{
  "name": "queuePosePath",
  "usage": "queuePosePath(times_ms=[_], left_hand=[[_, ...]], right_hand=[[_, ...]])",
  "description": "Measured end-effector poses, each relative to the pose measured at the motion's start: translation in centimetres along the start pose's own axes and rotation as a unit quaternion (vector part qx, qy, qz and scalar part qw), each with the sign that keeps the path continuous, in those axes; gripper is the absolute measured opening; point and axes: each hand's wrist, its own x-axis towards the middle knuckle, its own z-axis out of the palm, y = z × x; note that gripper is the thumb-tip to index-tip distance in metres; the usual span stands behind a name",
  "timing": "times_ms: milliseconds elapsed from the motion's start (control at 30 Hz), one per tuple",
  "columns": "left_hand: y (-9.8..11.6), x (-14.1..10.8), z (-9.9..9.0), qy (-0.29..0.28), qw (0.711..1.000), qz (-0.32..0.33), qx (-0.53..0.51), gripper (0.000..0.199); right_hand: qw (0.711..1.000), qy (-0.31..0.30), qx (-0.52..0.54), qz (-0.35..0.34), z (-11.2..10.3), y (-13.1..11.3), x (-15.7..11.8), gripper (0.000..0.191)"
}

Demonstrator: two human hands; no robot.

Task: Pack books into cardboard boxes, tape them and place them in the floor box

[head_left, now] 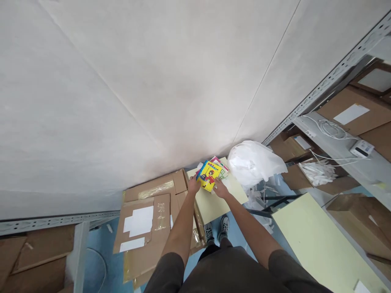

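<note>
A bright yellow children's book with a blue edge and a cartoon figure in red on its cover is held between my two hands. My left hand grips its left side near the bottom. At the lower right corner, my right hand is closed on the same book. Partly hidden behind it, a pink-edged booklet and other printed items lie on a pale yellow tabletop.
Flattened cardboard boxes lean at the left of the table. A white plastic bag bulges at its right. Shelving with cartons and cables runs along the right, near another pale yellow board. A grey wall rises ahead.
</note>
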Motion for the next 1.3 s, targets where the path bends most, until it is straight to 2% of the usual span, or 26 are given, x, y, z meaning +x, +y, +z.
queuePosePath(times_ms=[133,267,400,500,600,667,767,867,1000,1100,1200,1300], left_hand=[[-1.0,-1.6,-0.2,-0.004,0.994,-0.065,-0.084,0.046],[-1.2,-3.1,-0.7,-0.029,0.988,-0.058,-0.139,0.046],[-0.3,-3.7,-1.5,-0.042,0.979,-0.04,-0.196,0.056],[0.8,-3.7,-2.5,-0.072,0.96,-0.014,-0.27,0.059],[2.4,-4.0,-3.7,-0.124,0.937,0.031,-0.324,0.066],[3.8,-4.4,-4.5,-0.156,0.923,0.057,-0.346,0.073],[6.3,-5.3,-5.4,-0.186,0.905,0.087,-0.373,0.083],[8.7,-6.3,-5.5,-0.195,0.9,0.108,-0.376,0.09],[11.8,-7.5,-3.8,-0.213,0.904,0.131,-0.346,0.096],[14.5,-8.5,-1.2,-0.252,0.906,0.155,-0.302,0.096],[18.0,-10.5,2.7,-0.288,0.901,0.173,-0.273,0.09],[21.7,-13.8,7.8,-0.317,0.889,0.185,-0.275,0.085]], right_hand=[[0.998,-0.017,-0.059,-0.026,1.3,-1.7,1.8,0.077],[0.997,-0.019,-0.064,-0.029,1.1,-2.1,1.9,0.072],[0.999,0.021,0.039,0.009,0.4,-1.3,1.4,0.071],[0.981,0.074,0.172,0.044,-0.4,-0.6,0.9,0.078],[0.936,0.109,0.33,0.048,-1.9,-0.4,-0.2,0.088],[0.905,0.119,0.408,0.03,-3.5,-0.7,-1.3,0.087],[0.879,0.119,0.461,-0.018,-6.4,-1.5,-3.7,0.086],[0.859,0.136,0.49,-0.052,-9.5,-1.9,-6.7,0.083],[0.837,0.169,0.514,-0.079,-12.8,-0.6,-11.2,0.068],[0.815,0.196,0.536,-0.097,-14.9,2.0,-15.1,0.06],[0.796,0.232,0.549,-0.102,-16.7,6.1,-19.7,0.058],[0.784,0.265,0.554,-0.086,-18.2,11.2,-25.1,0.056]])
